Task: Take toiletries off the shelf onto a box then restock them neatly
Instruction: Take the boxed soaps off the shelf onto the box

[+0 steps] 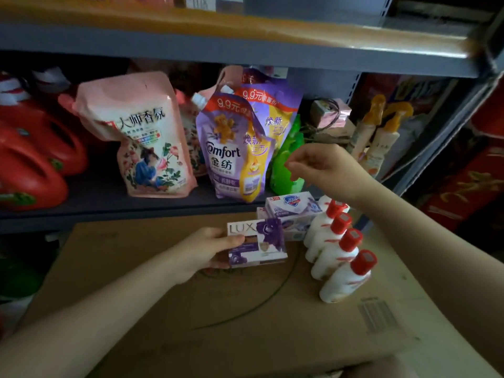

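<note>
A: In the head view, what is each hand doing?

B: The left hand (210,248) holds a purple and white soap box (257,242) by its left end, thumb on top and fingers underneath, just above the cardboard box (169,309). The right hand (324,166) hangs over the far right corner of the cardboard box, in front of the shelf (109,205); its fingers are loosely curled and hold nothing.

A: What lies on the cardboard box?

B: Along its right edge stand four white bottles with red caps (336,251) in a row, touching one another, running from the far right corner toward the near side. At the far edge, just left of the row, lies a stack of blue and white soap boxes (291,207). The held soap box is just in front of that stack.

A: And the shelf?

B: At its left end are red jugs (32,156). Toward the middle stands a pink pouch (141,137), then purple pouches (231,143) side by side, one behind another. A green bottle (286,165) stands to their right, partly behind the right hand. At the right end lean two cream spray bottles with orange tops (379,132).
</note>
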Available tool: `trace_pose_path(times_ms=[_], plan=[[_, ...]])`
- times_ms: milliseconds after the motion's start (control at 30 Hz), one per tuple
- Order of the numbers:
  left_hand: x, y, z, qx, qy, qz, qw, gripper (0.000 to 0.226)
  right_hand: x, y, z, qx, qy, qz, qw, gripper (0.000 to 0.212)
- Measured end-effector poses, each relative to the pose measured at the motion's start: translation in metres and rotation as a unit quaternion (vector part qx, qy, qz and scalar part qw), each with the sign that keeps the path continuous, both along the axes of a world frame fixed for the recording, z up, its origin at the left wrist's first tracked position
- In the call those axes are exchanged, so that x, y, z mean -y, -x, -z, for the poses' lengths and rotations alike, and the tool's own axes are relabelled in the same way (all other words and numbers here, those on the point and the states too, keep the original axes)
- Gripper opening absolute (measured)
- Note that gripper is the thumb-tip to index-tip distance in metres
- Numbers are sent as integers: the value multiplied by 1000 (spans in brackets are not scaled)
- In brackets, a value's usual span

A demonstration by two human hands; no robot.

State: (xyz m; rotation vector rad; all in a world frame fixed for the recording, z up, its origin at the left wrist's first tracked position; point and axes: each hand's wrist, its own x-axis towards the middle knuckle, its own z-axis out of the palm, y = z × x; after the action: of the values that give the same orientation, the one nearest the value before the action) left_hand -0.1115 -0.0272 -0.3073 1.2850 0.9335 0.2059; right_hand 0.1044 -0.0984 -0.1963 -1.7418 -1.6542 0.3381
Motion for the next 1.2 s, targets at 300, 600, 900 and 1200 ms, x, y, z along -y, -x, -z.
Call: trace_pose_path(times_ms=[300, 600, 900, 1200], plan=[[24, -16, 11, -81, -16, 12, 997, 30, -18, -19, 18, 253, 222, -79, 938, 33], [20, -29, 7, -91, -183, 44, 978, 52, -48, -17, 49, 448, 336, -105, 822, 67], [-9, -12, -21, -65, -330, 43, 941, 34, -55, -4, 41, 409, 318, -112, 848, 77], [-95, 8, -174, -3, -843, -57, 535, 31, -79, 31, -102, 167, -139, -68, 974, 21]])
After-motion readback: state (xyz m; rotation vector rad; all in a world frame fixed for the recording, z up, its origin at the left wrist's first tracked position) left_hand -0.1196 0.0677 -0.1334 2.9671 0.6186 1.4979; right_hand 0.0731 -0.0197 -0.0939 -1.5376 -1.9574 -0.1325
